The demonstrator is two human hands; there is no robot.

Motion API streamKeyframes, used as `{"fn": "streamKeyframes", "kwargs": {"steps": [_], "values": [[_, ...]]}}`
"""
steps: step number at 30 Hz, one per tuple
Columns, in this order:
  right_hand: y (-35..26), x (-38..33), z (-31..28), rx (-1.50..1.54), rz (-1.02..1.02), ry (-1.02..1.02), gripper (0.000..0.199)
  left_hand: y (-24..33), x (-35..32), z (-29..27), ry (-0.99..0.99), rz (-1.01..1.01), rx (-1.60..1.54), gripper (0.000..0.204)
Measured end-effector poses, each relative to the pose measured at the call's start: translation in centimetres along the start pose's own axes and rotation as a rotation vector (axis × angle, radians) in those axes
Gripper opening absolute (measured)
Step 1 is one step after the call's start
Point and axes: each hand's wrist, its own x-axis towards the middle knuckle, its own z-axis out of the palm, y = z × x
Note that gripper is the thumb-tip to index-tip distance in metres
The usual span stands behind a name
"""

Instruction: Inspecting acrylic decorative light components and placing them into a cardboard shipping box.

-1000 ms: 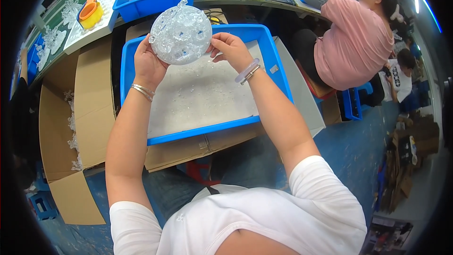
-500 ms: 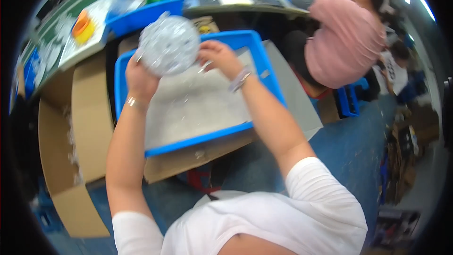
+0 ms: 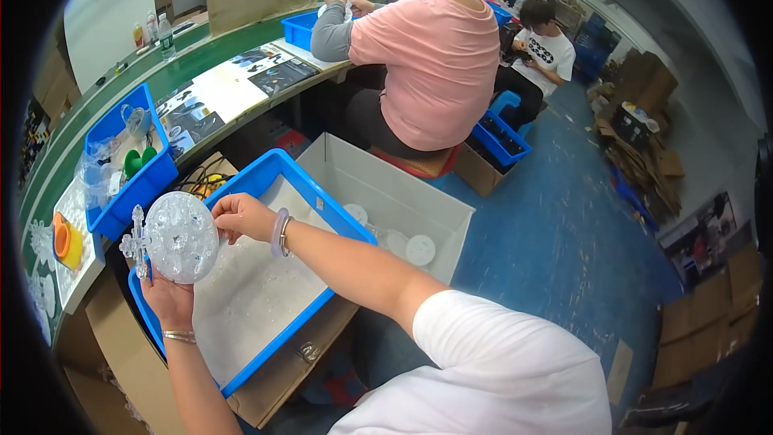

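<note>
A round clear plastic disc (image 3: 182, 238), studded with small shiny stones, is held up over the near-left part of a blue tray (image 3: 295, 167). From below, my left hand (image 3: 171, 304) grips its lower edge. An ornate clear branching piece (image 3: 137, 242) stands along the disc's left edge; whether it is joined to the disc I cannot tell. My right hand (image 3: 244, 217) is closed in a pinch at the disc's right edge, and anything between its fingertips is too small to make out. Pale material with tiny bits covers the tray's bottom.
Right of the tray stands a grey bin (image 3: 439, 201) holding white round parts. A smaller blue bin (image 3: 165, 165) with green parts and an orange-yellow tape roll (image 3: 68, 240) are on the left. A co-worker in pink (image 3: 435, 64) sits at the bench. Cardboard (image 3: 129, 338) lies below.
The view has swung to the right, showing more of the grey bin and co-workers. The disc's face and its branching side piece show more clearly; both hands stay at the disc.
</note>
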Motion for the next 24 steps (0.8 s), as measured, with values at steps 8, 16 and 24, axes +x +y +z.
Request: {"fn": "streamKeyframes", "kwargs": {"steps": [8,16,24], "values": [[-0.3,0.2,-0.1,0.221,0.063,0.056,0.01,0.6,0.9,-1.5,-0.152,-0.115,0.075,0.044],[-0.3,0.0,0.2,0.335,0.061,0.019,0.008,0.6,0.8,-2.3,-0.45,-0.057,0.126,0.041],[0.1,0.4,-0.4,0.277,0.068,0.011,0.009,0.4,1.4,-1.9,-0.195,-0.085,0.088,0.04]]}}
